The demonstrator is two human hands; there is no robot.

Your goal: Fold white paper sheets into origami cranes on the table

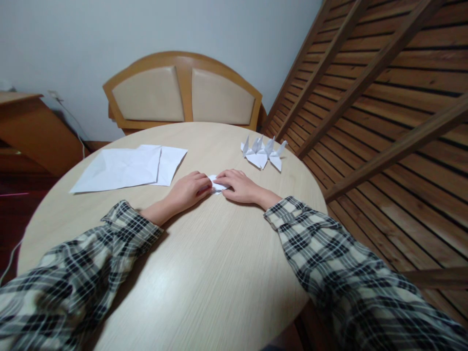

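A small folded piece of white paper [217, 185] lies on the round table between my two hands. From the left, my left hand [192, 189] closes its fingers on the paper's edge. On the other side my right hand [237, 185] holds it down, thumb and fingers over its right part. Much of the paper is hidden under the fingers. Beyond my right hand stand white paper cranes [261, 152], grouped close together with wings and necks pointing up. To the left lie several creased white paper sheets [120, 168], partly overlapping.
The round pale wooden table [204, 273] carries all the paper. Behind it is a wooden headboard [187, 92] with cream panels against the wall. A slatted wooden partition [383, 97] slopes along the right. At far left stands a brown desk [32, 131] with a white cable.
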